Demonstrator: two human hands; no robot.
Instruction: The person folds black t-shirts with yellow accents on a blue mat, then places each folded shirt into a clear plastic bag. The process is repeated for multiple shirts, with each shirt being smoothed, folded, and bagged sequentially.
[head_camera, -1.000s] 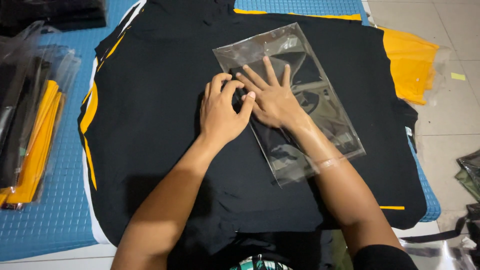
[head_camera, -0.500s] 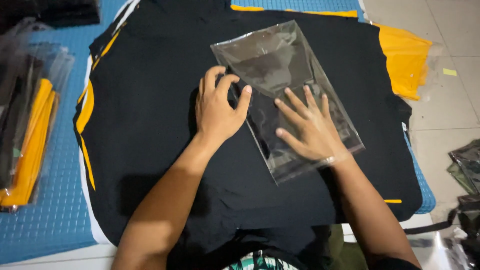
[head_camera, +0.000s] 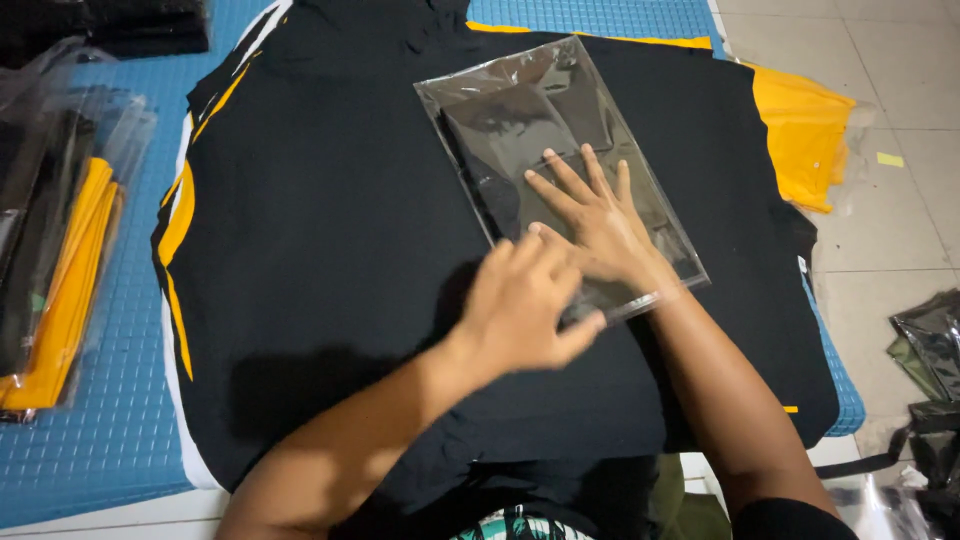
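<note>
- While the black shirt spread (head_camera: 330, 230) fills most of the view, it serves as the landmark: it lies flat over a blue textured mat (head_camera: 110, 430), with yellow and white trim along its left edge.
- Left of the spread, a stack of bagged garments (head_camera: 55, 250) in yellow and black rests on the mat; at the spread's far right corner a yellow garment (head_camera: 800, 130) sticks out toward the tiled floor (head_camera: 900, 60).
- On the spread's upper middle lies the clear plastic bag (head_camera: 530, 110) with a folded black shirt inside. Its long axis runs diagonally, the closed end pointing up and left, the open mouth toward the person, down and right.
- The right hand (head_camera: 600, 225) is inside the bag through the mouth, fingers spread flat and released on the folded shirt, gripping nothing.
- The left hand (head_camera: 525, 310) rests at the bag's near left corner, fingers loosely curled over the edge; whether it pinches the film I cannot tell.
- By my reading, the step is seating and smoothing the shirt in the bag. The next move likely calls for drawing the right hand out without dragging the fabric, while the left steadies the mouth.
</note>
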